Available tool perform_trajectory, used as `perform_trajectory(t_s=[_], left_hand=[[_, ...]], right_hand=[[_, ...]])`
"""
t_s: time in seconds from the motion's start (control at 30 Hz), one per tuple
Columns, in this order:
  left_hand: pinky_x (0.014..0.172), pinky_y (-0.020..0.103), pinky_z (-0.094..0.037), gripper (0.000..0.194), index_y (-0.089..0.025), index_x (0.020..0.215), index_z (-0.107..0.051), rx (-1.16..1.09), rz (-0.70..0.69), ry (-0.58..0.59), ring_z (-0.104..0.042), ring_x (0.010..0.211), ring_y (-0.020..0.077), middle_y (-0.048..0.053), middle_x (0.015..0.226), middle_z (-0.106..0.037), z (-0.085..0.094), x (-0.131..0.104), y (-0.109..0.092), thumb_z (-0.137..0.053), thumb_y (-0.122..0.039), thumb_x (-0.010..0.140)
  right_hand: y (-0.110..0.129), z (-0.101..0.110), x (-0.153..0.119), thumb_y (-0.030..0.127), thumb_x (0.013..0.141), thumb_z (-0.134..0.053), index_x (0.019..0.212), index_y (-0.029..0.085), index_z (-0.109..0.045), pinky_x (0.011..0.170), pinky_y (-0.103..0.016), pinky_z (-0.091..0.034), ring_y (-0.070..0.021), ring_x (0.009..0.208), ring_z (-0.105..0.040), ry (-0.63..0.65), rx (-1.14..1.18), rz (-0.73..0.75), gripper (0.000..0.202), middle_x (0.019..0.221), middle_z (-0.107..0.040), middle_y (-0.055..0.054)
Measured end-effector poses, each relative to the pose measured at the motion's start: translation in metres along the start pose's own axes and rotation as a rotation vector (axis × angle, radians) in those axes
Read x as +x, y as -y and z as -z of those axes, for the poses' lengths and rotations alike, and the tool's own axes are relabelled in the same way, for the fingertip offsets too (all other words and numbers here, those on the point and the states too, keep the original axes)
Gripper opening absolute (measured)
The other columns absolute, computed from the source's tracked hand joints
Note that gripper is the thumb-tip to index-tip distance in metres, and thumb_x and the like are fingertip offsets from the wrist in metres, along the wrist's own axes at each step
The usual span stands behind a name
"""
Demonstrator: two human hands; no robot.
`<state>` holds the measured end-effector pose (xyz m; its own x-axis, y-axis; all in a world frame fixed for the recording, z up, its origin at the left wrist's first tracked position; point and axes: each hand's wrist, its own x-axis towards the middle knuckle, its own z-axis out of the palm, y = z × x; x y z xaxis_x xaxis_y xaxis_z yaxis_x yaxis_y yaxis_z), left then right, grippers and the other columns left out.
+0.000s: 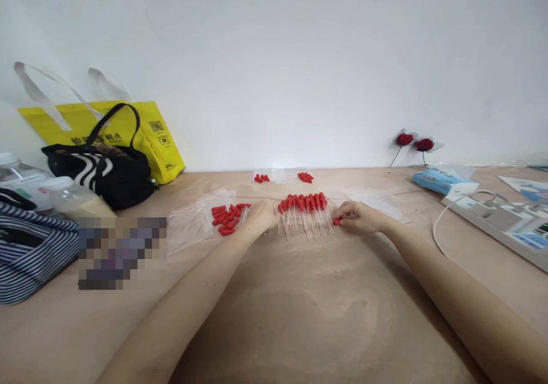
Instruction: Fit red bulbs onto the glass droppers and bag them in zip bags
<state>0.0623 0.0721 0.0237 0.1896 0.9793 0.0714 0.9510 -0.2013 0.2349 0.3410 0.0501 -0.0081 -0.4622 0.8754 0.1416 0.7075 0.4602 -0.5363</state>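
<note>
A row of thin pale sticks with red bulb-like ends [306, 202] lies on the wooden table in front of me. At its left end is my left hand [266, 214], fingers curled inward; whatever they hold is hidden. My right hand [360, 215] is closed at the row's right end, thumb and fingertips pinching a small red piece [336, 222]. Loose red pieces [226, 222] lie left of my left hand, partly on a clear plastic bag [188, 219]. Behind the row, another clear bag [280, 174] has two small red groups on it.
On the left stand a yellow bag [166, 144], a black bag [128, 181], a bottle [83, 201] and a striped bag [38, 247]. To the right are a tissue pack [445, 181], a power strip [505, 227] with a white cable, and another clear bag [379, 200].
</note>
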Motion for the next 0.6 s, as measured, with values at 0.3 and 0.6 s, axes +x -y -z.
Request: perform_trajectory(t_s=[0.3,0.6], left_hand=[[0.057,0.027,-0.044,0.008,-0.015,0.062,-0.062,0.040,0.016,0.061,-0.062,0.068,0.0245,0.011,0.062,-0.064,-0.004,0.001,-0.016,-0.056,-0.020,0.064],[0.046,0.025,-0.035,0.023,-0.016,0.055,-0.052,0.026,-0.120,0.045,-0.054,0.051,0.0171,0.004,0.053,-0.055,0.022,-0.022,0.006,-0.043,-0.022,0.075]], right_hand=[[-0.003,0.000,0.001,0.022,0.069,-0.056,0.072,0.019,-0.065,0.072,-0.029,-0.045,-0.0166,0.077,-0.058,0.001,-0.024,0.005,0.011,0.078,-0.062,-0.003],[0.017,-0.007,0.005,0.027,0.073,-0.054,0.090,0.015,-0.060,0.063,-0.027,-0.043,-0.0148,0.071,-0.055,-0.249,0.046,-0.051,0.021,0.079,-0.062,-0.004]])
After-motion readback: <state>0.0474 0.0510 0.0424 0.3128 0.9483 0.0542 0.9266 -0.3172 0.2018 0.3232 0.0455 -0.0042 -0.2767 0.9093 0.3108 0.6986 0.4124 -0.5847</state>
